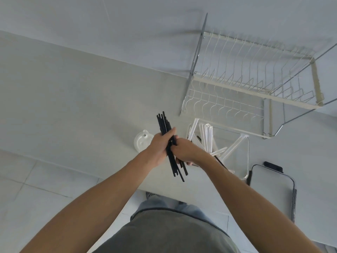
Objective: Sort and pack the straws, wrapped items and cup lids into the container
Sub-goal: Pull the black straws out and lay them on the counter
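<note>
A bundle of several black straws (164, 123) stands nearly upright above the counter, gripped in the middle by both hands. My left hand (159, 148) wraps it from the left. My right hand (185, 151) closes on it from the right. To the right sits a clear square container (247, 157) holding several white wrapped items (207, 136) that lean against its walls. A stack of white cup lids (141, 141) lies on the counter just left of my left hand, partly hidden by it.
A white wire dish rack (246, 84) stands behind the container at the back right. The container's lid (271, 187), with a dark rim and clip, lies at the right near the counter's front edge. Pale floor tiles show at the lower left.
</note>
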